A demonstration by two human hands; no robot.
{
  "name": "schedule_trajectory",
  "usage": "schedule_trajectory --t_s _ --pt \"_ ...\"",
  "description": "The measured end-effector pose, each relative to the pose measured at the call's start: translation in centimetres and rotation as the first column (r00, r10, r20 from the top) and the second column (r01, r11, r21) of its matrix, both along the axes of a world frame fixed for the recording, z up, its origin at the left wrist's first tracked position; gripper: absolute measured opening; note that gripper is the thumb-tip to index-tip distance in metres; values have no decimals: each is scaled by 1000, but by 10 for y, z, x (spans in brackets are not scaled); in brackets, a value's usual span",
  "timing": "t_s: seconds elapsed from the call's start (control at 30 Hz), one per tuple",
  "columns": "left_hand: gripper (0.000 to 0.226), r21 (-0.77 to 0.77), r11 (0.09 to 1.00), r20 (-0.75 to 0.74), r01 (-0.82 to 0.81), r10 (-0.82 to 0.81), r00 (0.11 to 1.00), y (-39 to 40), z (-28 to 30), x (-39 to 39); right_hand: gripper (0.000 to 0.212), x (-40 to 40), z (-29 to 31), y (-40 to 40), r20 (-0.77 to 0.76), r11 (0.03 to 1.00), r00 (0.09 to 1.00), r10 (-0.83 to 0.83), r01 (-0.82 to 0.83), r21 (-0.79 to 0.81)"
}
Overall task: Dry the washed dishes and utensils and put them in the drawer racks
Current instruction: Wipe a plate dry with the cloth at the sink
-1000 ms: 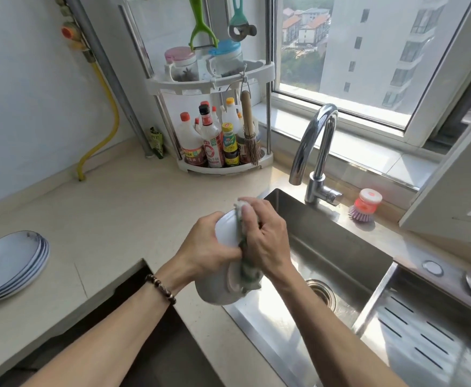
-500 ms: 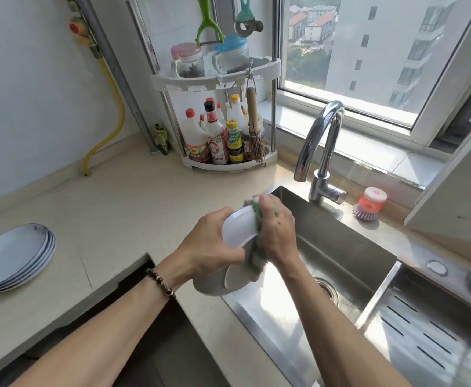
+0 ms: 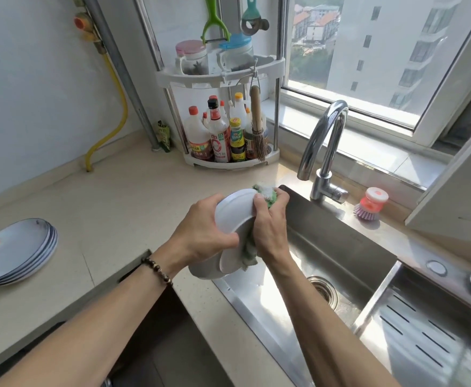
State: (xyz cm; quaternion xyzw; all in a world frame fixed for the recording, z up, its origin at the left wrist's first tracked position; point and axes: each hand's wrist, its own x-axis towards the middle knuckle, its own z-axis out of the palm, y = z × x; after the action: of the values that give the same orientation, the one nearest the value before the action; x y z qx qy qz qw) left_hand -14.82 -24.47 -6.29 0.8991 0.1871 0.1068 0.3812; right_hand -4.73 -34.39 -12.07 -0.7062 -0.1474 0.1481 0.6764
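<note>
A white dish point(image 3: 233, 216) is held on edge above the left rim of the steel sink point(image 3: 340, 247), its underside toward me. My left hand point(image 3: 201, 233) grips it from the left. My right hand point(image 3: 268, 227) grips a green and white cloth point(image 3: 265, 194) and presses it over the dish's right rim; a tail of cloth hangs below the hand. A stack of white plates point(image 3: 16, 250) with red flower prints lies on the counter at the far left. A dark open drawer point(image 3: 159, 331) shows under my left forearm; its racks are hidden.
A chrome tap point(image 3: 325, 143) stands behind the sink, with a pink dish brush point(image 3: 371, 205) beside it. A corner shelf point(image 3: 228, 76) holds jars and sauce bottles. A slotted drain tray point(image 3: 429, 339) fills the sink's right part. A yellow hose point(image 3: 114, 104) runs down the wall.
Both hands and the dish have shifted slightly up. My right hand with the cloth slid along the rim toward the dish's top edge, and the dish tilted.
</note>
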Motion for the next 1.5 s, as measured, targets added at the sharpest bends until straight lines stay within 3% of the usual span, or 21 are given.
schedule_trajectory --t_s 0.1,0.17,0.2,0.3,0.37,0.43,0.5,0.6,0.73,0.83,0.87,0.93,1.0,1.1,1.17,1.3,1.43,1.5 --pt "50 38 996 -48 78 -77 996 -2 8 4 39 -8 -1 -6 51 996 999 -5 0 92" --pt "51 35 991 -39 127 -126 991 -3 14 4 22 -6 -6 -12 23 986 997 -68 63 153" --pt "52 14 990 -20 142 -142 990 -3 15 3 18 -3 -9 -13 -45 975 994 -101 108 196" --pt "54 -35 988 44 150 -148 988 -8 13 -3 29 9 -14 -15 -316 944 939 -138 221 244" --pt "56 -87 989 86 121 -114 990 -8 9 -8 34 19 -12 -15 -305 958 939 -160 222 182" --pt "63 -178 976 91 127 -112 990 -7 11 -10 37 31 -4 -18 -202 970 968 -150 183 157" --pt "66 -162 976 -17 149 -154 988 -5 18 -4 46 38 5 -19 -21 990 998 -62 65 124" --pt "45 -46 985 -154 169 -174 973 -8 26 10 47 35 22 -12 246 992 962 117 -100 -81" --pt "42 -72 993 -123 89 -98 988 -12 16 12 33 10 28 -11 426 985 895 136 -78 -151" --pt "40 -84 996 -35 14 -17 999 -14 8 10 41 -12 13 -8 557 980 807 197 -154 -122" --pt "44 -60 998 -42 3 -6 999 -17 9 8 43 -10 8 -9 499 985 850 170 -160 -62" --pt "48 -3 1000 -47 10 -10 999 -19 10 4 53 5 1 -10 230 996 970 73 -85 40" --pt "45 34 999 -29 -1 2 1000 -18 12 1 53 13 -1 -10 108 997 993 39 -46 62" --pt "44 47 998 -14 -41 41 999 -13 18 3 27 -9 6 1 238 981 962 133 -161 103" --pt "45 84 996 -40 -31 34 999 -16 22 2 28 -14 9 1 231 974 958 168 -198 110" --pt "48 130 991 -29 -41 45 999 -20 22 -4 48 2 6 -2 4 989 999 47 -48 139" --pt "41 120 984 -5 -134 136 991 -11 25 -1 37 -32 12 3 135 959 965 224 -243 148" --pt "41 149 983 -9 -106 109 994 -11 25 -2 37 -32 13 4 117 963 973 199 -216 158"
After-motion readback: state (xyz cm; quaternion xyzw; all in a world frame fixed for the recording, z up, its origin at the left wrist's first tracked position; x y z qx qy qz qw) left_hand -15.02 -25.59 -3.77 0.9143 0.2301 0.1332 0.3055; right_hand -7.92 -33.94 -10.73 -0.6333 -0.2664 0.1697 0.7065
